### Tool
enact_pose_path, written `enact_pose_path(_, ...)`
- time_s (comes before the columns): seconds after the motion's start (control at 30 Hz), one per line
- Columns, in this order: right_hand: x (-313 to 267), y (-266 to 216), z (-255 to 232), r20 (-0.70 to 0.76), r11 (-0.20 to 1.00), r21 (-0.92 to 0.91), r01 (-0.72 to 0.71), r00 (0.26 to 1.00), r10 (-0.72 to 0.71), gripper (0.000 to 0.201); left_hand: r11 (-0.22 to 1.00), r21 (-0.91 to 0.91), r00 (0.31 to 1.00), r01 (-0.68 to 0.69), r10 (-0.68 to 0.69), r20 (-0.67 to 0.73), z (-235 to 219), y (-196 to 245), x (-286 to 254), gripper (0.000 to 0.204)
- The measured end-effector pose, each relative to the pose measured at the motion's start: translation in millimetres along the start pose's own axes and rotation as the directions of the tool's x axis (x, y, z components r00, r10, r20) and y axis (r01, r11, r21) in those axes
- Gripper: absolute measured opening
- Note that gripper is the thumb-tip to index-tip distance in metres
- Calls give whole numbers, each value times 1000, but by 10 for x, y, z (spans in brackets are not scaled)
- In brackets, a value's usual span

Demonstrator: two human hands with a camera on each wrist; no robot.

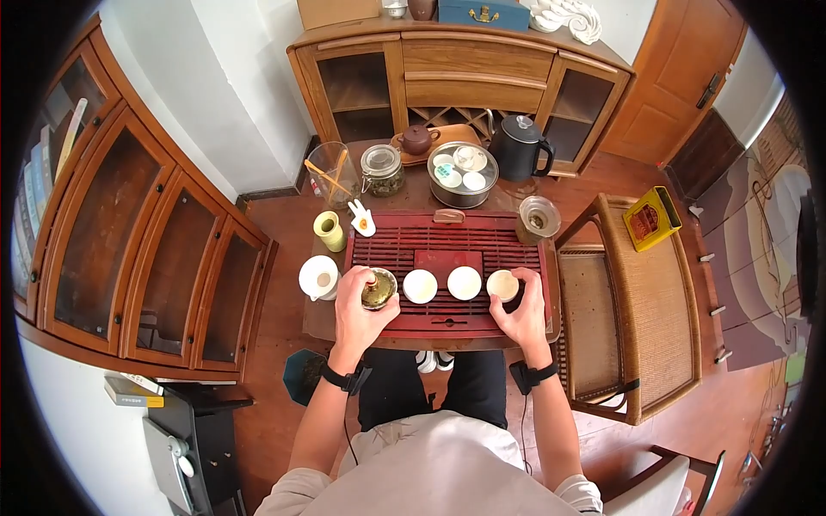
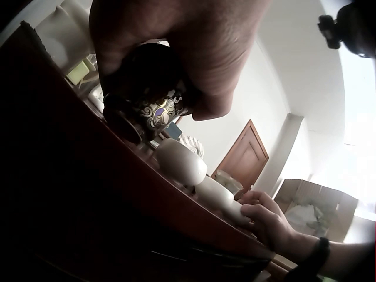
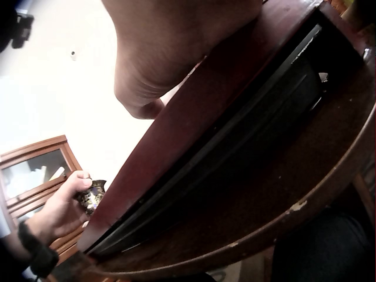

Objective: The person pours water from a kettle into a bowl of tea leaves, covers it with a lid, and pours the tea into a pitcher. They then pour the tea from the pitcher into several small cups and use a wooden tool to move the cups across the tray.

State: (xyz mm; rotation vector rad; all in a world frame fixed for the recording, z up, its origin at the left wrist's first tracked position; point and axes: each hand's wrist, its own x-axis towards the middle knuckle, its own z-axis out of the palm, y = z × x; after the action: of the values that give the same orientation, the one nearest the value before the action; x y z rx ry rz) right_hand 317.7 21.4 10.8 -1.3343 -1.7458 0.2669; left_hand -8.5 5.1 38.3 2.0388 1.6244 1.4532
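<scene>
The left hand [image 1: 360,308] gripped a dark patterned cup [image 1: 379,289] at the tray's [image 1: 447,249] left edge — contents unclear — while the right hand's [image 1: 521,311] fingers curled round a pale cup [image 1: 502,285], partly hidden.

black kettle [image 1: 521,147] | glass jar [image 1: 382,169] | wicker chair [image 1: 641,305]

Glossy patterned ceramic bowl [image 1: 379,289], smooth white porcelain cups [image 1: 464,283], red slatted wooden tray [image 1: 447,249]

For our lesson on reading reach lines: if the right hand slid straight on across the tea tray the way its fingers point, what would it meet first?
The right hand already holds the rightmost small cup. Straight beyond that, up the red tea tray, the first thing is probably the glass strainer cup at the tray's far right corner, though depth is hard to judge.
</scene>
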Motion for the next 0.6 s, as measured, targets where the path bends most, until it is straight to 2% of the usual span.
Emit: enact_pose_path(0.6, -9, 21, -9, 14, 1000, 18, 6, 1000, -6, 59, 998, 15, 997, -62, 63, -34, 0, 8, -173, 54)
